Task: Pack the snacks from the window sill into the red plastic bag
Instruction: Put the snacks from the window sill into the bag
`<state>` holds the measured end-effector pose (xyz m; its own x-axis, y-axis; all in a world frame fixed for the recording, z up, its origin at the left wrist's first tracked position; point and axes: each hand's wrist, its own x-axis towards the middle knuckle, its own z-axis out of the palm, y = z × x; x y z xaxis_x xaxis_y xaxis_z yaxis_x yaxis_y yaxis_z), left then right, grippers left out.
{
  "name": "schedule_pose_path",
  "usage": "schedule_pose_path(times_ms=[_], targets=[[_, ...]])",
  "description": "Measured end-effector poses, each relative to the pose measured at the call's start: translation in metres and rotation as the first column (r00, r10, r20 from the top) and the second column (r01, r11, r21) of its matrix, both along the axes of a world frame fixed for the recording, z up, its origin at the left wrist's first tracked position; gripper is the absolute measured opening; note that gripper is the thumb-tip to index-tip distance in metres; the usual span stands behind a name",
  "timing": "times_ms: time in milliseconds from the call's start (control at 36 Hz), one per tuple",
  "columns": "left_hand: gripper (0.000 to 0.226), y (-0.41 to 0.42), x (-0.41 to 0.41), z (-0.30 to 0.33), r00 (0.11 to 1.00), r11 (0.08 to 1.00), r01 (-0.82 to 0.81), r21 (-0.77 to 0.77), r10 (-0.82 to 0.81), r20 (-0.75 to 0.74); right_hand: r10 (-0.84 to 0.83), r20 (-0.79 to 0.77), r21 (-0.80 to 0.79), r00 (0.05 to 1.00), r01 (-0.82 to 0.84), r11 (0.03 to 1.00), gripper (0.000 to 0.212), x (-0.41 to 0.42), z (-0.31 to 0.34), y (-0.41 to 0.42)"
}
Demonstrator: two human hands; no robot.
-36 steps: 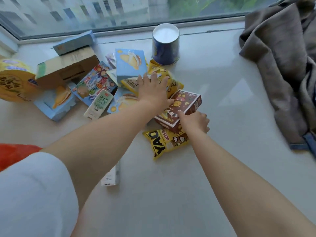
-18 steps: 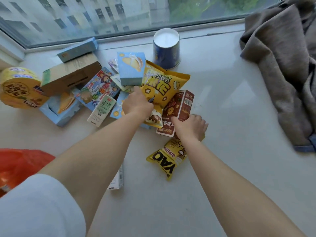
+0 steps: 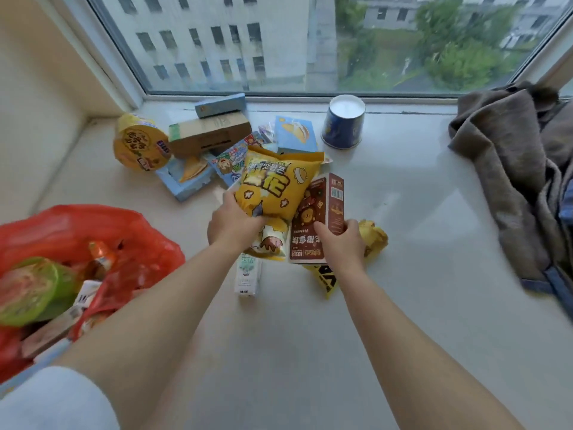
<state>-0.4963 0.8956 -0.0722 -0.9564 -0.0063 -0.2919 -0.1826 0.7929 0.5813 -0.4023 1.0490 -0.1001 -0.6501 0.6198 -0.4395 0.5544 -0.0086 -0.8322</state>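
Note:
My left hand (image 3: 234,226) grips the lower end of a yellow popcorn bag (image 3: 276,184), lifted off the sill. Beside it my right hand (image 3: 342,243) holds a brown snack box (image 3: 319,212) upright, together with a crumpled yellow packet (image 3: 373,237) whose end hangs below my wrist. The red plastic bag (image 3: 124,243) lies open at the lower left with a green-lidded cup (image 3: 28,290) and other packs inside. A small white carton (image 3: 246,274) lies under my left wrist.
More snacks sit at the back: a yellow noodle bowl (image 3: 139,142), a cardboard box (image 3: 210,135), blue boxes (image 3: 296,135) and a blue paper cup (image 3: 344,122). A grey-brown garment (image 3: 511,169) is heaped on the right of the sill.
Both hands have lifted their snacks and drawn them toward me. The view has tilted, so the red bag and more of the window now show.

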Motion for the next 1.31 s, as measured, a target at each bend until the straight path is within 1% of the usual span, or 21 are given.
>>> schedule_pose_path(times_ms=[83,222,361,528,667,806,917,972,1083,1167,1222,1306], targets=[[0.068,-0.04,0.015,0.014,0.995,0.995,-0.09,0.049,0.092,-0.048,0.046,-0.064,-0.006,0.997,-0.046,0.999,0.033,0.001,0.012,-0.035],[0.062,-0.108,0.05,0.025,0.963,0.963,-0.221,0.156,0.241,-0.12,0.157,-0.107,-0.043,0.982,-0.162,0.986,0.033,0.001,0.025,-0.095],[0.068,-0.181,0.073,0.028,0.917,0.927,-0.321,0.197,0.356,-0.182,0.296,-0.136,-0.018,0.945,-0.301,0.954,0.037,-0.003,0.034,-0.161],[0.064,-0.266,0.08,0.029,0.863,0.887,-0.428,0.173,0.458,-0.213,0.414,-0.155,0.003,0.897,-0.419,0.908,0.036,-0.018,0.037,-0.242],[0.069,-0.335,0.079,0.024,0.84,0.87,-0.469,0.154,0.493,-0.226,0.462,-0.142,-0.001,0.875,-0.467,0.884,0.039,-0.025,0.038,-0.308],[0.074,-0.381,0.075,0.014,0.856,0.872,-0.461,0.162,0.485,-0.179,0.444,-0.135,-0.045,0.886,-0.453,0.89,0.038,-0.03,0.031,-0.352],[0.087,-0.408,0.072,-0.003,0.901,0.909,-0.388,0.154,0.41,-0.145,0.38,-0.088,-0.046,0.921,-0.385,0.922,0.037,-0.034,0.022,-0.376],[0.092,-0.418,0.073,-0.014,0.922,0.929,-0.357,0.103,0.368,-0.122,0.346,-0.059,-0.032,0.936,-0.348,0.937,0.039,-0.036,0.013,-0.384],[0.095,-0.426,0.078,-0.037,0.966,0.963,-0.255,-0.082,0.251,-0.059,0.332,0.006,0.021,0.943,-0.332,0.943,0.045,-0.032,-0.001,-0.399],[0.097,-0.416,0.078,-0.046,0.986,0.975,-0.165,-0.149,0.164,-0.021,0.369,0.061,0.093,0.927,-0.374,0.923,0.043,-0.027,-0.007,-0.408],[0.102,-0.405,0.077,-0.051,0.991,0.976,-0.124,-0.179,0.13,0.025,0.392,0.064,0.156,0.918,-0.397,0.904,0.043,-0.026,-0.006,-0.411],[0.105,-0.392,0.072,-0.053,0.99,0.976,-0.077,-0.204,0.099,0.101,0.424,0.046,0.321,0.904,-0.415,0.851,0.04,-0.027,-0.001,-0.412]])
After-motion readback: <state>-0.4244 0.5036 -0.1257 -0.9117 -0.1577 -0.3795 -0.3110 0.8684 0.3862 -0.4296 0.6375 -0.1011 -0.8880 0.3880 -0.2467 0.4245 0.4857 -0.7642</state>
